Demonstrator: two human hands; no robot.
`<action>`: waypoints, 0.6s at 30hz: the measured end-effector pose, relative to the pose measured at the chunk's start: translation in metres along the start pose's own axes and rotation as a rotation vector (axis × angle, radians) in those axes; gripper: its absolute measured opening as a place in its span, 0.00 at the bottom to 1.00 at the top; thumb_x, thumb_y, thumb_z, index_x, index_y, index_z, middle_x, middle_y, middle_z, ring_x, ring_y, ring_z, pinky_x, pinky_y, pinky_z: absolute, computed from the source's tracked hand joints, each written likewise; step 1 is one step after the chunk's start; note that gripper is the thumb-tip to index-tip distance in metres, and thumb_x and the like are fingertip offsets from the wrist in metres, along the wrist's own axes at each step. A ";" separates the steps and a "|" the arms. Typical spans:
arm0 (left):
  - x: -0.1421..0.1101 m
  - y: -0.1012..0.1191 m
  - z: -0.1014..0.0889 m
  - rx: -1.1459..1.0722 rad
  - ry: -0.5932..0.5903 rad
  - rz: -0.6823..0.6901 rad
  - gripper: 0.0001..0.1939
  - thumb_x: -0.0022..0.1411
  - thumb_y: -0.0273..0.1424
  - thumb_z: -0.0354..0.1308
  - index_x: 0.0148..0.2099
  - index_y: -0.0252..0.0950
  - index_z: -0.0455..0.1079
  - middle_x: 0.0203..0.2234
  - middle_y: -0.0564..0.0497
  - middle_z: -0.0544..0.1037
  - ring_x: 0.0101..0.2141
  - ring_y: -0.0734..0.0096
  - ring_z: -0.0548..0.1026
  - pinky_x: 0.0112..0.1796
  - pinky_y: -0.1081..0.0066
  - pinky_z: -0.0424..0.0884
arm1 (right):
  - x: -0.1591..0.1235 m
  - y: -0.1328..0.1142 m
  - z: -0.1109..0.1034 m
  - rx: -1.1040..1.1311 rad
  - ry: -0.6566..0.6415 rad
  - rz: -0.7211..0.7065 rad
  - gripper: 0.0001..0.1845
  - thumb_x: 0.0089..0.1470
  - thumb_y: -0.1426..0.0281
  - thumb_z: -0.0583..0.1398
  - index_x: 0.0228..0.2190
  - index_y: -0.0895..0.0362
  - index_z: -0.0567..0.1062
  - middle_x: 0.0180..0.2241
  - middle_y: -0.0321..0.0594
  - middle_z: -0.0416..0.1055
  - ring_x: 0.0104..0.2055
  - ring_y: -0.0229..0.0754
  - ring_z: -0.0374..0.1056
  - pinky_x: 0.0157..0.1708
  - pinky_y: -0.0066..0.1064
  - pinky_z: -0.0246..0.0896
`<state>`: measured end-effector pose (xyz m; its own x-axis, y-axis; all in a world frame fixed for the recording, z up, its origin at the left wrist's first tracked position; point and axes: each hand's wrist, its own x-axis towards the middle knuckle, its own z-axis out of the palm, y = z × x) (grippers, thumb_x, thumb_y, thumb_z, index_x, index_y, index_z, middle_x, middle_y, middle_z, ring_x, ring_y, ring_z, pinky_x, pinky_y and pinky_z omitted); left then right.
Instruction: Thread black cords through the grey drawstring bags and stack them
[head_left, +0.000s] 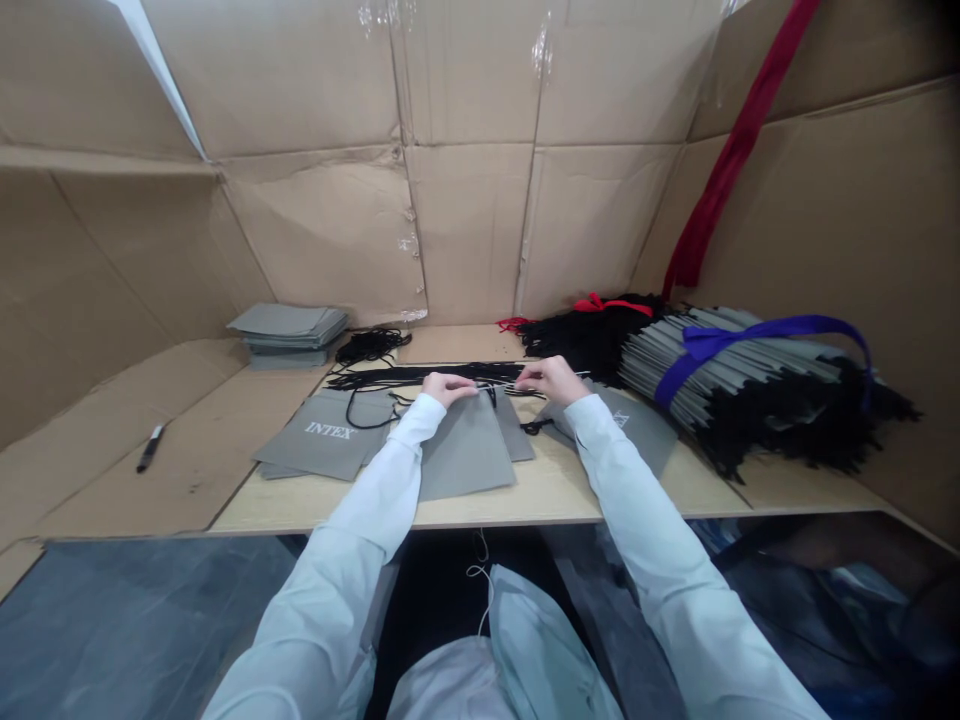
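Note:
My left hand [448,388] is closed in a pinch at the top edge of a plain grey drawstring pouch [469,450], which lies flat before me. To its right, my right hand [553,380] pinches a thin, pale needle-like rod [504,387]. The rod reaches from my right fingers to the pouch's top edge; whether its tip is inside the hem is too small to tell. Beyond both hands a row of black cords [405,376] lies across the table. A grey pouch printed INTEX [326,432] with a black cord is on the left. Another printed grey pouch [645,432] lies partly under my right forearm.
A stack of grey pouches [289,335] and a bunch of black cord [371,345] stand at back left. At right are a pouch bundle tied with blue ribbon [739,350] and red-tied black cords [592,325]. A marker [150,450] lies left. Cardboard walls [472,230] surround the table.

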<state>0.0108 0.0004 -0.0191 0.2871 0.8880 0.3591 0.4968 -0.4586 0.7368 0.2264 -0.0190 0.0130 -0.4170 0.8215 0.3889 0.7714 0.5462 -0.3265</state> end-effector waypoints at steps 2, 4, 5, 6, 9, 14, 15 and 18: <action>-0.003 0.009 0.008 -0.010 -0.115 0.069 0.15 0.42 0.36 0.58 0.35 0.35 0.72 0.31 0.51 0.76 0.34 0.69 0.72 0.40 0.73 0.65 | 0.003 -0.010 0.009 -0.030 -0.101 -0.073 0.09 0.42 0.65 0.57 0.25 0.57 0.74 0.23 0.36 0.71 0.26 0.33 0.63 0.27 0.22 0.51; -0.005 0.016 0.014 0.011 -0.158 0.091 0.14 0.44 0.35 0.57 0.36 0.36 0.72 0.31 0.51 0.76 0.34 0.69 0.72 0.40 0.72 0.65 | 0.006 -0.019 0.016 -0.108 -0.095 -0.078 0.08 0.42 0.67 0.57 0.25 0.56 0.74 0.24 0.37 0.71 0.28 0.34 0.63 0.28 0.22 0.50; -0.005 0.018 0.015 0.015 -0.153 0.087 0.15 0.44 0.35 0.57 0.37 0.36 0.71 0.30 0.51 0.76 0.34 0.70 0.72 0.40 0.72 0.65 | 0.008 -0.021 0.018 -0.116 -0.092 -0.089 0.08 0.43 0.67 0.56 0.25 0.56 0.74 0.25 0.37 0.71 0.28 0.34 0.63 0.28 0.23 0.50; -0.005 0.019 0.016 0.012 -0.145 0.083 0.16 0.44 0.34 0.57 0.38 0.36 0.70 0.30 0.51 0.76 0.34 0.70 0.72 0.39 0.72 0.65 | 0.008 -0.022 0.018 -0.117 -0.082 -0.093 0.09 0.44 0.66 0.56 0.26 0.56 0.73 0.26 0.37 0.71 0.29 0.34 0.63 0.28 0.23 0.49; -0.005 0.017 0.014 0.032 -0.145 0.110 0.17 0.45 0.28 0.57 0.41 0.36 0.68 0.34 0.50 0.75 0.35 0.71 0.72 0.40 0.71 0.65 | 0.008 -0.018 0.013 -0.091 -0.044 -0.097 0.13 0.44 0.63 0.56 0.31 0.56 0.72 0.27 0.37 0.71 0.29 0.35 0.63 0.30 0.25 0.49; -0.004 0.011 0.012 0.124 -0.101 0.101 0.16 0.46 0.23 0.54 0.40 0.36 0.68 0.34 0.51 0.74 0.36 0.72 0.71 0.40 0.71 0.65 | -0.003 0.009 -0.001 -0.190 0.292 0.228 0.20 0.45 0.55 0.51 0.29 0.57 0.73 0.30 0.44 0.70 0.36 0.42 0.60 0.36 0.33 0.46; -0.004 0.010 0.011 0.127 -0.085 0.093 0.15 0.46 0.23 0.54 0.40 0.36 0.68 0.34 0.51 0.74 0.36 0.73 0.71 0.40 0.72 0.65 | -0.005 0.017 -0.003 -0.194 0.364 0.339 0.22 0.46 0.54 0.49 0.28 0.58 0.73 0.31 0.46 0.70 0.36 0.42 0.60 0.35 0.33 0.47; -0.003 0.009 0.011 0.123 -0.052 0.076 0.15 0.46 0.23 0.54 0.39 0.36 0.68 0.33 0.51 0.74 0.36 0.73 0.71 0.40 0.72 0.65 | -0.007 0.040 -0.003 0.006 0.459 0.557 0.22 0.47 0.56 0.48 0.24 0.60 0.72 0.26 0.47 0.69 0.31 0.41 0.62 0.31 0.32 0.52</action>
<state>0.0234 -0.0067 -0.0196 0.3682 0.8491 0.3788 0.5679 -0.5280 0.6314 0.2622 -0.0037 0.0001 0.2826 0.8274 0.4853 0.8076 0.0677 -0.5858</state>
